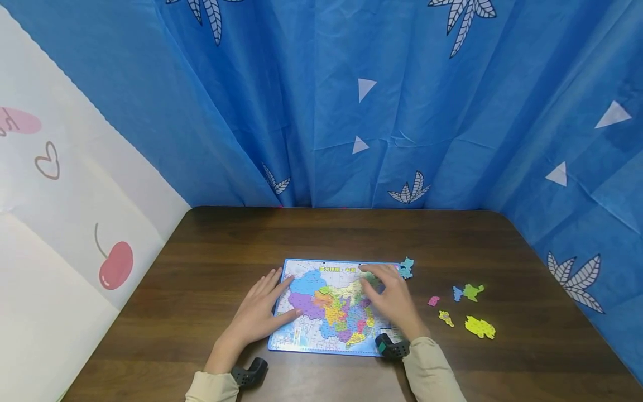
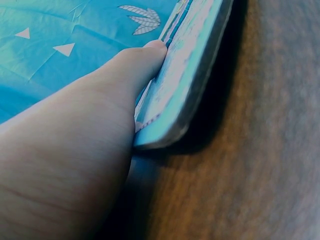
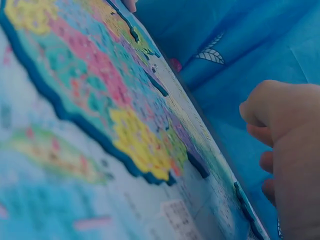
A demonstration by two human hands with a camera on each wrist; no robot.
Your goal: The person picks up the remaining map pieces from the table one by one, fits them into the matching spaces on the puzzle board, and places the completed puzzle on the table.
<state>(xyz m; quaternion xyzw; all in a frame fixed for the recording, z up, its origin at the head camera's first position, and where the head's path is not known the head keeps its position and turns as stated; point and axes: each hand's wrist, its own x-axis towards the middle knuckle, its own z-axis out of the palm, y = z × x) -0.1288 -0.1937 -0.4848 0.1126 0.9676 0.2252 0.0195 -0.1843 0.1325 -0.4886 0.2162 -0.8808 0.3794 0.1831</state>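
Observation:
A map puzzle board (image 1: 321,341) with a blue border lies on the table, many coloured pieces set in its middle. My left hand (image 1: 258,310) rests on the board's left edge, fingers straight and spread, with the thumb over the printed face. In the left wrist view, the thumb of my left hand (image 2: 120,75) touches the board near its rounded corner. Over the upper right of the board is my right hand (image 1: 394,298), thumb apart from the bent fingers. The right wrist view shows my right hand (image 3: 292,125) above the board's surface, with no piece visible in it.
A teal piece (image 1: 406,268) lies at the board's upper right corner. Farther right on the table (image 1: 226,234) are a pink piece (image 1: 433,301), a blue piece (image 1: 457,293), a green piece (image 1: 472,292), a small yellow piece (image 1: 445,318) and a larger yellow piece (image 1: 480,327).

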